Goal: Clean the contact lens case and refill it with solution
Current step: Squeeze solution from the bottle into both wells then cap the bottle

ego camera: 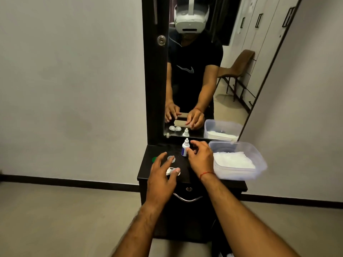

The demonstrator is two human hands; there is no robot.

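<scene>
You stand at a small dark desk point(148, 164) with a tall mirror point(232, 62) rising behind it. Both your bare arms reach forward over the desk top.

Your left hand point(163, 173) hovers low with fingers spread wide, holding nothing. Its thumb tip lies over a white contact lens case point(169, 171) that rests on the desk near the front edge; whether the thumb presses on the case cannot be told. Just beyond the fingertips sits a round, pale lens case cap point(171, 158), off the case and lying separately. A small green cap or disc point(154, 159) shows at the left, partly hidden by the hand.

Your right hand point(200, 158), with a red thread at the wrist, is open with fingers loosely curled toward a small white solution bottle point(185, 147) with a blue label. The bottle stands upright near the mirror, its pointed cap in place. The fingertips are just beside it, not clearly gripping.

To the right a clear plastic tub point(259, 160) holds white tissues or wipes point(233, 160).

By the look of things, the case is already opened. Whether it has been wiped cannot be seen. Refilling has not begun, and recapping remains.
</scene>
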